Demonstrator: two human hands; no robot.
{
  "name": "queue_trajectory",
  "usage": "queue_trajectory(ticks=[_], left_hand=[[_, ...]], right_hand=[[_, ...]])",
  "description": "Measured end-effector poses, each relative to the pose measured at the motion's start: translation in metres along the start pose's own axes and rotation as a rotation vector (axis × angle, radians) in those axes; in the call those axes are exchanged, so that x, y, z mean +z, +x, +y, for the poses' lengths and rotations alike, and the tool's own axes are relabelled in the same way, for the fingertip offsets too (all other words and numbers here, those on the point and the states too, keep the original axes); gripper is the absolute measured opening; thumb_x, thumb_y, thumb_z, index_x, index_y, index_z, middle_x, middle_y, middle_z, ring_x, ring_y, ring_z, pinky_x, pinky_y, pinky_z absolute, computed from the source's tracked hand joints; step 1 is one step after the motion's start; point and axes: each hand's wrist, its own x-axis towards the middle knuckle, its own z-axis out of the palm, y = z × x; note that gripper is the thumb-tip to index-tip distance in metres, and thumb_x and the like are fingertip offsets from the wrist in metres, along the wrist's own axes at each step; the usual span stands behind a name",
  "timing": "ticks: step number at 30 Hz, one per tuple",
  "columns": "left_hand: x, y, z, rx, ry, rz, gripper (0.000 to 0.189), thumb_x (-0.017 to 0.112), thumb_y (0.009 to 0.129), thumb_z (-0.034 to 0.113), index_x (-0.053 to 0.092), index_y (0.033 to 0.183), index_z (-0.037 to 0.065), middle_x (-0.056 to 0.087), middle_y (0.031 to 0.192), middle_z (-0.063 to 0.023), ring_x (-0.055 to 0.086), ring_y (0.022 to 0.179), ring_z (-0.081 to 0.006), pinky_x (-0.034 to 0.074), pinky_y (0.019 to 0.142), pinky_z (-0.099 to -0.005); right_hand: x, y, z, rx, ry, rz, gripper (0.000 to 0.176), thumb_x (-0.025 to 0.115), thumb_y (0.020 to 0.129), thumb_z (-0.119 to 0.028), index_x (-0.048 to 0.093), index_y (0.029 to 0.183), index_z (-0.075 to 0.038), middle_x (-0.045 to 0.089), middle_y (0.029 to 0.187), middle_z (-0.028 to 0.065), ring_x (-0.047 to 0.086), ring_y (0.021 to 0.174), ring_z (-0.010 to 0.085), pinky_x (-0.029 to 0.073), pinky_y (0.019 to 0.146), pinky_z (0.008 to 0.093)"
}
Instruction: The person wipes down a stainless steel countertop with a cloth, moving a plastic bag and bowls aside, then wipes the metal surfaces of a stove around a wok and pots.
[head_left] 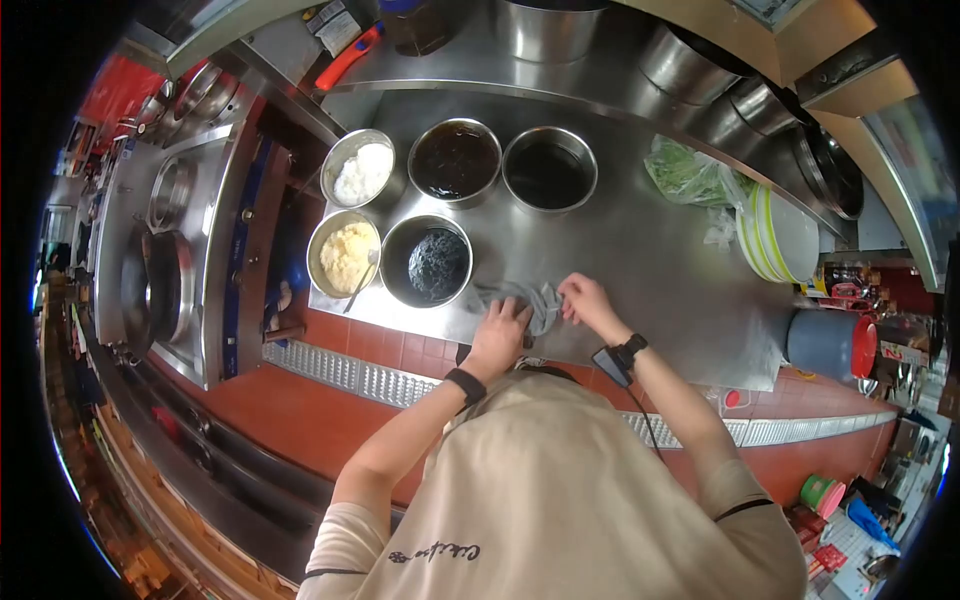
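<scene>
A damp-looking grey cloth [543,307] lies crumpled near the front edge of the steel worktop [640,260]. My left hand [503,335] presses down on its left part, fingers curled into the fabric. At the cloth's right edge, my right hand [586,302] has its fingers bent together in a pinch on the fabric. Just left of the cloth stands a steel pot of dark, shiny contents [436,264]. Beside that is a bowl of pale yellow food [348,257] with a spoon [362,280] in it.
Behind are a bowl of white food [363,174], a pot of brown liquid [456,160] and a pot of black liquid [550,170]. Bagged greens [690,172] and green-rimmed white containers [775,235] stand at right. Steel pots [548,30] line a raised shelf.
</scene>
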Motion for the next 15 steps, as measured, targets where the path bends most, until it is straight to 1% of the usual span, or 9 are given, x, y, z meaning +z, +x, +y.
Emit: queue_trajectory(ticks=[1, 2, 3, 5, 6, 8, 9, 10, 15], left_hand=[[-0.002, 0.01, 0.001, 0.006, -0.001, 0.004, 0.051, 0.066, 0.076, 0.007, 0.062, 0.127, 0.009, 0.056, 0.116, -0.0159, 0.053, 0.104, -0.0369, 0.048, 0.092, -0.0433], [-0.002, 0.022, 0.0, -0.032, -0.027, 0.091, 0.051, 0.066, 0.076, 0.007, 0.062, 0.126, 0.008, 0.056, 0.117, -0.0163, 0.053, 0.105, -0.037, 0.048, 0.092, -0.0435], [-0.001, 0.034, -0.001, -0.072, -0.055, 0.178, 0.05, 0.066, 0.076, 0.006, 0.062, 0.126, 0.008, 0.057, 0.117, -0.0166, 0.053, 0.105, -0.0371, 0.048, 0.092, -0.0437], [0.003, 0.057, 0.002, -0.114, -0.068, 0.213, 0.05, 0.066, 0.077, 0.007, 0.061, 0.127, 0.007, 0.057, 0.116, -0.0205, 0.054, 0.103, -0.0396, 0.05, 0.09, -0.0455], [0.006, 0.068, 0.004, -0.19, -0.197, 0.172, 0.054, 0.066, 0.076, 0.009, 0.058, 0.129, 0.004, 0.055, 0.12, -0.0238, 0.054, 0.106, -0.0422, 0.049, 0.092, -0.0464], [0.014, 0.086, 0.011, -0.32, -0.444, 0.173, 0.06, 0.07, 0.076, 0.015, 0.054, 0.133, 0.003, 0.055, 0.118, -0.0308, 0.059, 0.103, -0.0483, 0.051, 0.09, -0.0486], [0.014, 0.096, 0.015, -0.367, -0.557, 0.128, 0.064, 0.07, 0.079, 0.018, 0.049, 0.137, 0.001, 0.052, 0.125, -0.0328, 0.06, 0.105, -0.0457, 0.05, 0.094, -0.0451], [0.015, 0.102, 0.017, -0.326, -0.691, 0.076, 0.065, 0.07, 0.08, 0.021, 0.049, 0.137, 0.0, 0.054, 0.124, -0.0328, 0.061, 0.105, -0.0436, 0.05, 0.094, -0.0431], [-0.002, 0.08, 0.018, -0.043, -0.996, -0.001, 0.06, 0.067, 0.086, 0.023, 0.048, 0.137, -0.002, 0.061, 0.118, -0.0295, 0.064, 0.106, -0.0372, 0.049, 0.092, -0.0384]], right_hand=[[-0.005, 0.002, 0.003, 0.007, 0.09, 0.062, 0.021, 0.047, 0.101, -0.019, 0.062, 0.102, -0.005, 0.062, 0.067, 0.0051, 0.061, 0.053, 0.0109, 0.045, 0.04, 0.0271], [-0.01, -0.003, -0.01, 0.043, 0.071, 0.105, 0.015, 0.053, 0.096, -0.017, 0.06, 0.101, -0.004, 0.066, 0.081, 0.0083, 0.067, 0.067, 0.0184, 0.052, 0.053, 0.0331], [-0.01, 0.0, -0.008, 0.039, 0.068, 0.112, 0.015, 0.053, 0.096, -0.017, 0.06, 0.101, -0.004, 0.066, 0.081, 0.0083, 0.067, 0.067, 0.0184, 0.052, 0.053, 0.0331], [-0.008, 0.005, -0.006, -0.489, -0.395, 0.448, 0.014, 0.059, 0.091, -0.012, 0.06, 0.104, -0.005, 0.065, 0.101, 0.0125, 0.065, 0.091, 0.0276, 0.053, 0.074, 0.0405], [-0.008, -0.002, -0.018, -0.435, -0.324, 0.387, 0.027, 0.062, 0.087, -0.009, 0.059, 0.113, -0.006, 0.058, 0.121, 0.0159, 0.053, 0.114, 0.0358, 0.046, 0.095, 0.0456], [-0.007, -0.013, -0.041, -0.562, -0.399, 0.422, 0.032, 0.062, 0.086, -0.006, 0.058, 0.119, -0.006, 0.056, 0.125, 0.0153, 0.053, 0.116, 0.0345, 0.045, 0.097, 0.0442], [-0.006, -0.016, -0.044, -0.679, -0.465, 0.457, 0.038, 0.061, 0.086, -0.004, 0.056, 0.124, -0.006, 0.054, 0.128, 0.0148, 0.053, 0.117, 0.0332, 0.044, 0.1, 0.0428], [-0.007, -0.021, -0.043, -0.631, -0.42, 0.408, 0.048, 0.061, 0.084, -0.003, 0.053, 0.131, -0.007, 0.05, 0.136, 0.0149, 0.044, 0.127, 0.0365, 0.037, 0.108, 0.0441], [-0.019, -0.03, -0.002, -0.561, -0.489, 0.383, 0.063, 0.064, 0.085, -0.017, 0.043, 0.143, -0.01, 0.039, 0.15, 0.0165, 0.037, 0.135, 0.0392, 0.031, 0.113, 0.0491]])
